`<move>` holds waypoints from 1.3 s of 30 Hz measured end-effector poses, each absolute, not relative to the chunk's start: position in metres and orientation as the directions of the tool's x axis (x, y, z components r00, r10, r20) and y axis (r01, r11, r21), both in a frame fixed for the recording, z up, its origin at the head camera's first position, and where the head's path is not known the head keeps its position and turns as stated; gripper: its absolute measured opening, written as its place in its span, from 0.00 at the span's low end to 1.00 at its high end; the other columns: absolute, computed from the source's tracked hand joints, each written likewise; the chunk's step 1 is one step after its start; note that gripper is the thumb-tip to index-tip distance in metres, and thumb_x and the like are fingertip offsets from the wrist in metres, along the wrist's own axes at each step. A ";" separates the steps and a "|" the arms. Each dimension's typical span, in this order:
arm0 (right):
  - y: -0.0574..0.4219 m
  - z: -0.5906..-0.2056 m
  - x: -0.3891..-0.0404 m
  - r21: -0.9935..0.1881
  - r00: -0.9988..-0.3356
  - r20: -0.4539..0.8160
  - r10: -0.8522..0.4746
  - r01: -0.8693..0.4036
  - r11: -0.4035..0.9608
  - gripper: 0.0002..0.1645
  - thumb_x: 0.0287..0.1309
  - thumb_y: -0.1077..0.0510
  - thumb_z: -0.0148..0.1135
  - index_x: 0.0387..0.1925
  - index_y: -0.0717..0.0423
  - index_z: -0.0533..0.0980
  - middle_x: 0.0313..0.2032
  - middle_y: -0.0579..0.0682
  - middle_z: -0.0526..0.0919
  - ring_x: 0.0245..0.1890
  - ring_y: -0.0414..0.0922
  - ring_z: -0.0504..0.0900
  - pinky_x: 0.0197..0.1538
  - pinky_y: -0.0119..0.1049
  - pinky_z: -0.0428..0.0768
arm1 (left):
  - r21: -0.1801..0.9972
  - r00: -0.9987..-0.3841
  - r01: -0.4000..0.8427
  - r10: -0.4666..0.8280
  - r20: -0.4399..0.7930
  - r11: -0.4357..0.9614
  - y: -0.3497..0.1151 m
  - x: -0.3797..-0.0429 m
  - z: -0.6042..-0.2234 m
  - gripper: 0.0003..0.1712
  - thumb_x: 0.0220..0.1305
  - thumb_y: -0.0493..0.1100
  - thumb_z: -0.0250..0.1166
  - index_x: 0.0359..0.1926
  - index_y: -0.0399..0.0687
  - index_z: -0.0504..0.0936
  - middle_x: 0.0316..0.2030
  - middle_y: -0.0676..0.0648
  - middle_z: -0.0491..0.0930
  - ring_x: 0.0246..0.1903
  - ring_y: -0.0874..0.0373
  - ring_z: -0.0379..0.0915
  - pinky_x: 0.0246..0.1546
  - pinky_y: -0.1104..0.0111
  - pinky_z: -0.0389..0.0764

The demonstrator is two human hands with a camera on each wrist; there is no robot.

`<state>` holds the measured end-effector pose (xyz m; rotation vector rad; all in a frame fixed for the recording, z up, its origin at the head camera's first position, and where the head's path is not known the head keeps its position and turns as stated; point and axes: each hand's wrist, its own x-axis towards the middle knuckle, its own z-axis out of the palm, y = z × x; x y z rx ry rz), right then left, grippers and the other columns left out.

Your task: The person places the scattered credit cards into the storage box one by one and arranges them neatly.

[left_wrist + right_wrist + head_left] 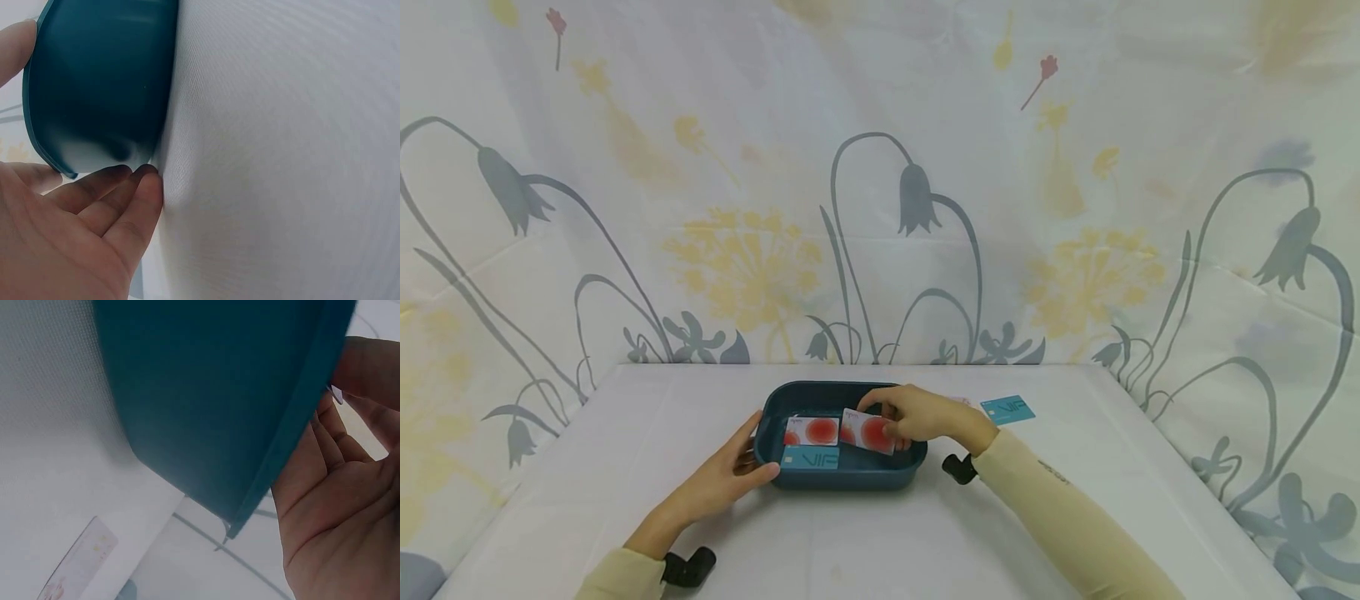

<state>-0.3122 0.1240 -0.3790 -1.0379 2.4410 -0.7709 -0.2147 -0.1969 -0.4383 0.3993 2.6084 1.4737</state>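
Note:
A dark blue-green rectangular tray [850,479] with rounded corners stands on the table. My left hand [722,475] holds its left end, the thumb at the front corner and the other fingers along the side; the left wrist view shows the fingers [134,209] against the tray wall. Over the tray's right half, my right hand [917,414] pinches a white card with red circles [867,431], tilted. Inside on the left lie a similar red-and-white card [812,431] and, in front of it, a blue card [810,457] with large letters. In the right wrist view the tray wall hides most of the pinched card.
Right of the tray another blue card [1008,409] lies on the white table [865,550]. Beside it a pale pink-patterned card [78,562] is partly hidden behind my right hand in the head view. A flower-printed curtain [880,275] hangs behind the table.

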 end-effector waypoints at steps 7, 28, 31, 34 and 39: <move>0.121 -0.381 -0.312 -0.563 -0.644 -0.184 -0.743 -0.550 0.616 0.25 0.62 0.67 0.54 0.59 0.45 0.71 0.28 0.47 0.77 0.21 0.42 0.80 0.32 0.34 0.79 | 0.854 -0.956 0.176 0.291 0.030 0.490 -0.197 -0.215 -0.438 0.51 0.64 0.53 0.63 0.76 0.47 0.41 0.66 0.30 0.59 0.60 0.40 0.66 0.56 0.55 0.73; 0.116 -0.388 -0.317 -0.354 -0.610 -0.191 -0.769 -0.688 0.633 0.22 0.58 0.65 0.60 0.54 0.46 0.73 0.26 0.41 0.76 0.25 0.38 0.74 0.31 0.30 0.76 | 0.849 -0.958 0.170 0.284 0.024 0.501 -0.197 -0.215 -0.438 0.51 0.64 0.52 0.63 0.76 0.47 0.40 0.67 0.31 0.58 0.61 0.40 0.65 0.58 0.54 0.72; 0.116 -0.388 -0.318 -0.338 -0.616 -0.190 -0.764 -0.690 0.640 0.22 0.59 0.64 0.60 0.53 0.45 0.73 0.28 0.40 0.76 0.27 0.37 0.75 0.32 0.29 0.77 | 0.848 -0.958 0.167 0.285 0.020 0.503 -0.197 -0.216 -0.437 0.51 0.65 0.51 0.63 0.76 0.47 0.40 0.67 0.31 0.58 0.61 0.40 0.65 0.58 0.54 0.71; 0.116 -0.389 -0.318 -0.329 -0.618 -0.185 -0.764 -0.694 0.640 0.21 0.59 0.65 0.60 0.53 0.44 0.73 0.29 0.40 0.76 0.27 0.38 0.75 0.32 0.29 0.76 | 0.852 -0.958 0.164 0.286 0.018 0.497 -0.197 -0.216 -0.437 0.51 0.64 0.51 0.63 0.76 0.47 0.40 0.68 0.31 0.57 0.62 0.39 0.64 0.59 0.54 0.70; 0.116 -0.391 -0.317 -0.313 -0.618 -0.181 -0.765 -0.701 0.641 0.20 0.59 0.64 0.60 0.51 0.43 0.74 0.29 0.40 0.77 0.27 0.38 0.74 0.31 0.29 0.76 | 0.856 -0.959 0.162 0.284 0.018 0.492 -0.197 -0.216 -0.438 0.51 0.64 0.51 0.63 0.76 0.47 0.40 0.68 0.31 0.58 0.62 0.40 0.65 0.58 0.54 0.71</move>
